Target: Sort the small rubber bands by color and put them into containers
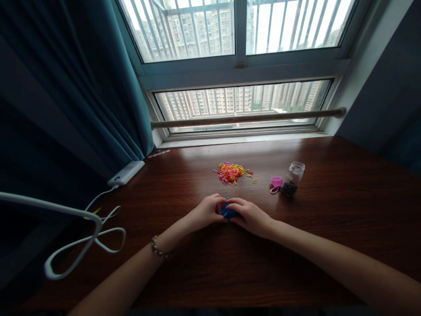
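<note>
On the wooden table, a small heap of blue elastic bands (228,212) lies between my two hands; much of it is hidden by the fingers. My left hand (212,208), curled with thumb and fingers closed in, presses on the heap's left side. From the right, my right hand (250,215) wraps its bent fingers over the same heap. Just beyond my hands is a loose pile of pink, yellow and orange elastic bands (230,173), a few of them scattered to its right.
A clear jar (295,172) with black contents stands to the right, beside a pink lid (276,181) with a loop. At left are a white power strip (126,173) and a looped white cable (98,228). The window and a blue curtain (108,79) border the table.
</note>
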`<action>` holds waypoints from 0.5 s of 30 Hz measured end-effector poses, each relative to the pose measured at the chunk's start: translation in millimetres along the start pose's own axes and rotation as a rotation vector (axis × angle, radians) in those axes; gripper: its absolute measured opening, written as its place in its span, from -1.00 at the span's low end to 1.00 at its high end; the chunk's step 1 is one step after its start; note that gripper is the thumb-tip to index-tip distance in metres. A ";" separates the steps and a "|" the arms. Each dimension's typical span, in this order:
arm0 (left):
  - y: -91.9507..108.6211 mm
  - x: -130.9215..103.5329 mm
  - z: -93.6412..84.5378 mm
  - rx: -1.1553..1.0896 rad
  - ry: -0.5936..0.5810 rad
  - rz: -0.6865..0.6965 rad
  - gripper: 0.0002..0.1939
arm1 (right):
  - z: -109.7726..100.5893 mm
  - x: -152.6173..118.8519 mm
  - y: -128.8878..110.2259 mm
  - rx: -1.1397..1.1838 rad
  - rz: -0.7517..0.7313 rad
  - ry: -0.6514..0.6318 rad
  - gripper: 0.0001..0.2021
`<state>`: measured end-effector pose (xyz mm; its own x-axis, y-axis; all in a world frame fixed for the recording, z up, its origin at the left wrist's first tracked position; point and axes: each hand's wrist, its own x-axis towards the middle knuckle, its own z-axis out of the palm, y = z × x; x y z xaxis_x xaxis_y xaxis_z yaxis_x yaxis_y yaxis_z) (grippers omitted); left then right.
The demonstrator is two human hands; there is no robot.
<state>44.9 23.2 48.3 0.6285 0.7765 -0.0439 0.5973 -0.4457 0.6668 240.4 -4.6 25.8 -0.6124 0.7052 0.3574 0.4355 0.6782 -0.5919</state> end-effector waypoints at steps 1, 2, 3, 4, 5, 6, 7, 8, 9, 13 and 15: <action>0.7 2.1 3.0 -0.009 0.039 0.017 -0.71 | -3.2 -2.2 -0.5 -0.003 0.002 0.020 -0.69; 1.0 3.7 5.7 -0.021 0.069 0.032 -0.73 | -7.0 -5.3 -0.3 -0.009 -0.002 0.039 -0.69; 0.7 4.6 8.1 -0.036 0.091 0.043 -0.74 | -11.2 -9.2 0.5 -0.021 -0.012 0.062 -0.70; 0.0 5.0 10.1 -0.053 0.114 0.051 -0.74 | -16.0 -13.9 1.7 -0.043 -0.025 0.096 -0.70; -1.2 4.8 11.6 -0.067 0.135 0.056 -0.72 | -21.5 -19.0 3.0 -0.078 -0.041 0.143 -0.71; -2.8 4.1 12.5 -0.076 0.156 0.057 -0.69 | -27.8 -24.4 4.4 -0.129 -0.058 0.208 -0.72; -4.8 3.1 12.6 -0.080 0.173 0.058 -0.67 | -35.1 -29.7 5.4 -0.198 -0.071 0.289 -0.73; -7.0 1.8 12.0 -0.081 0.186 0.060 -0.65 | -43.4 -34.6 6.0 -0.282 -0.083 0.392 -0.74; -9.2 0.4 10.5 -0.078 0.197 0.060 -0.62 | -52.5 -38.7 6.3 -0.376 -0.075 0.502 -0.74; -14.5 -4.0 0.3 0.002 0.236 -0.002 -0.44 | -88.7 -44.9 8.9 -0.610 0.182 1.144 -0.49; -14.2 -5.5 -3.3 0.089 0.227 -0.058 -0.38 | -98.8 -43.2 16.0 -0.541 0.296 1.253 -0.33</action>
<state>31.3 26.7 41.5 0.4701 0.8775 0.0946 0.6767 -0.4272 0.5996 339.0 -3.8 72.3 0.4114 0.3534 0.8402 0.8172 0.2654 -0.5117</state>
